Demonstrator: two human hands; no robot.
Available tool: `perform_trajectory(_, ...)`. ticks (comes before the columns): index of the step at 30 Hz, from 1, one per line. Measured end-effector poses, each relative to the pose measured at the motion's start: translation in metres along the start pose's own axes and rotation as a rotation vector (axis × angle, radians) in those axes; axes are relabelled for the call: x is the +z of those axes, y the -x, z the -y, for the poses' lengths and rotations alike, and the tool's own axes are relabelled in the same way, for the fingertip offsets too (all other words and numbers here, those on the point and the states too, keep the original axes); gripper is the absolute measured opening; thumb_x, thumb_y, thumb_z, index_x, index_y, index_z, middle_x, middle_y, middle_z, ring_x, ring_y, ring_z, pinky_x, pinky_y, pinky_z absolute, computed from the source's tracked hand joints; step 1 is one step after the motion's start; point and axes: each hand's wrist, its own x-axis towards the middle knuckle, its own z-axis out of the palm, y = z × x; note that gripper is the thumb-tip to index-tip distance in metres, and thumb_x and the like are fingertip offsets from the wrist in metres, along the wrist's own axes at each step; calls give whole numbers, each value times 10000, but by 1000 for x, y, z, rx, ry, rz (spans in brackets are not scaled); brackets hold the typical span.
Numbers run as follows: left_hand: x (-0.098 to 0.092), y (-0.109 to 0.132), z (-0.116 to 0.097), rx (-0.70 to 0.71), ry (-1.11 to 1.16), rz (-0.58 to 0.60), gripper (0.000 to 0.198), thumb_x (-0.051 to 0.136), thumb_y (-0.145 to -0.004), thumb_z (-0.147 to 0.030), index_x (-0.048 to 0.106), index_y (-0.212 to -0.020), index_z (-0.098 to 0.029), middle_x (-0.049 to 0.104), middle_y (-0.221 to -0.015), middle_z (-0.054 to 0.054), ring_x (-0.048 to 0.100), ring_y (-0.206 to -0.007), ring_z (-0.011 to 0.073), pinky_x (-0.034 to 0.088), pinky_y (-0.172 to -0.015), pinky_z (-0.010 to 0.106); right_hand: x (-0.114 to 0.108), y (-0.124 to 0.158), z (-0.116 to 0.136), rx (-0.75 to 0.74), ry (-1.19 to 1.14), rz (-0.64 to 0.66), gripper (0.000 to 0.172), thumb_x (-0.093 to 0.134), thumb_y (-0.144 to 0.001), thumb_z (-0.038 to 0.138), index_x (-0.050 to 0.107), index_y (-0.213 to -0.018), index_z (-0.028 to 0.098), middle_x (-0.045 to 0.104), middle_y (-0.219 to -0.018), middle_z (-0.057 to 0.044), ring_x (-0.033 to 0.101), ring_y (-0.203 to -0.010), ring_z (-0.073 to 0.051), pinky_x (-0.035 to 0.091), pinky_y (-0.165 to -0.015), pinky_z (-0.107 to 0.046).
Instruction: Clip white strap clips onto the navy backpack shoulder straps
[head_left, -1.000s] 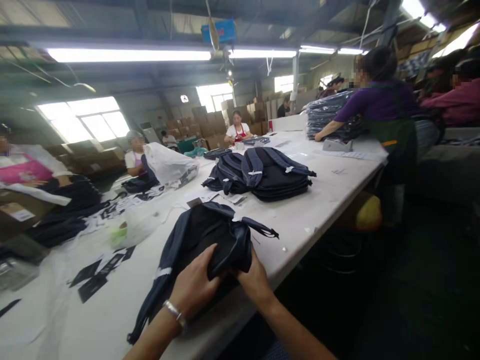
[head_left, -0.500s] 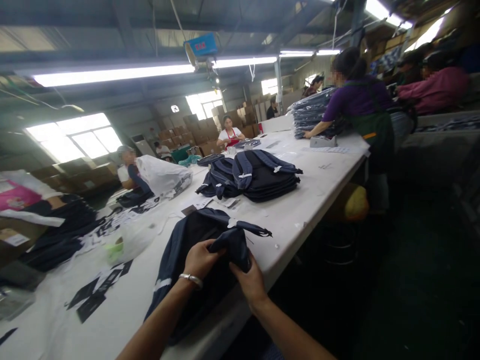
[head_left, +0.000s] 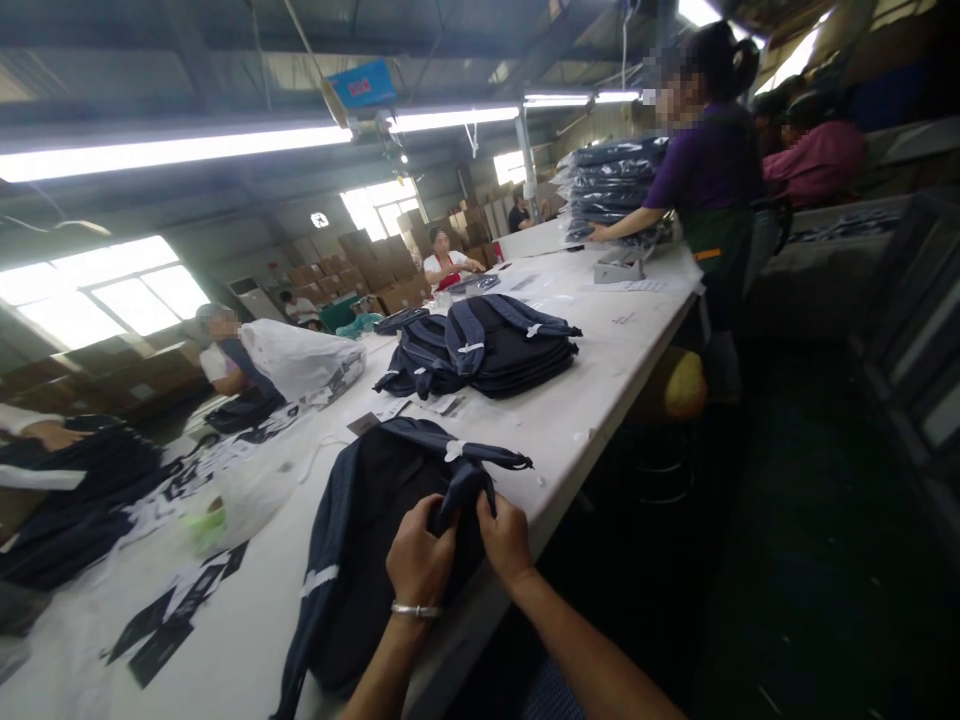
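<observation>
A dark navy fabric backpack (head_left: 375,520) with blue straps and small white tags lies flat at the near edge of the long white surface (head_left: 585,400). The left hand (head_left: 421,562) and right hand (head_left: 505,538) have their fingers closed, pinching a bunched fold of its fabric. A stack of similar navy backpacks (head_left: 487,345) sits at twelve o'clock from it.

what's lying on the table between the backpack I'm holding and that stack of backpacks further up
In the head view, between the held backpack and the stack of backpacks, a few small paper tags lie on the white table; otherwise that stretch is bare.
</observation>
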Motion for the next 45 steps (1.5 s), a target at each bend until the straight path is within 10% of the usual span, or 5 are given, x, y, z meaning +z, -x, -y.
perform_trajectory(8, 37, 5, 5, 540, -160, 27, 705, 417, -687, 9, 366, -1377, -129, 425, -1419, 130, 373, -1319, 249, 360, -1062, 412, 0, -11, -24, 186, -27, -38, 544, 301, -893, 495, 675, -688, 156, 677, -640, -84, 606, -602, -199, 412, -543, -261)
perform_trajectory(20, 62, 59, 9, 746, -179, 130, 777, 353, -720, 39, 187, -1458, -138, 251, -1509, 98, 172, -1401, 230, 266, -1134, 466, -26, -35, -48, 425, -103, 61, 482, 398, -842, 500, 680, -756, 119, 670, -622, -76, 609, -558, -193, 427, -496, -269)
perform_trajectory(28, 37, 93, 32, 692, 328, 240, 423, 425, -742, -40, 654, -1052, -215, 579, -1284, 66, 458, -1264, 211, 347, -1087, 465, -66, 27, -10, -324, 557, 59, 309, 435, -916, 362, 674, -1001, 186, 714, -966, -103, 680, -845, -237, 502, -759, -326)
perform_trajectory(35, -3, 155, 76, 134, 688, -171, 234, 440, -800, -123, 659, -764, -199, 695, -846, 71, 651, -849, 189, 541, -790, 331, 12, 56, 27, -970, 492, 819, 690, 672, -786, 308, 366, -1397, 211, 455, -1406, -97, 396, -1316, -254, 347, -1092, -464)
perform_trajectory(45, -19, 146, 150, -668, 1099, -347, 595, 628, -777, -308, 420, -1316, -163, 518, -1321, 159, 540, -1176, 246, 490, -942, 349, 60, 29, 30, -656, 340, 1025, 443, 571, -857, 302, 515, -1296, 279, 583, -1282, -39, 540, -1193, -230, 444, -1020, -405)
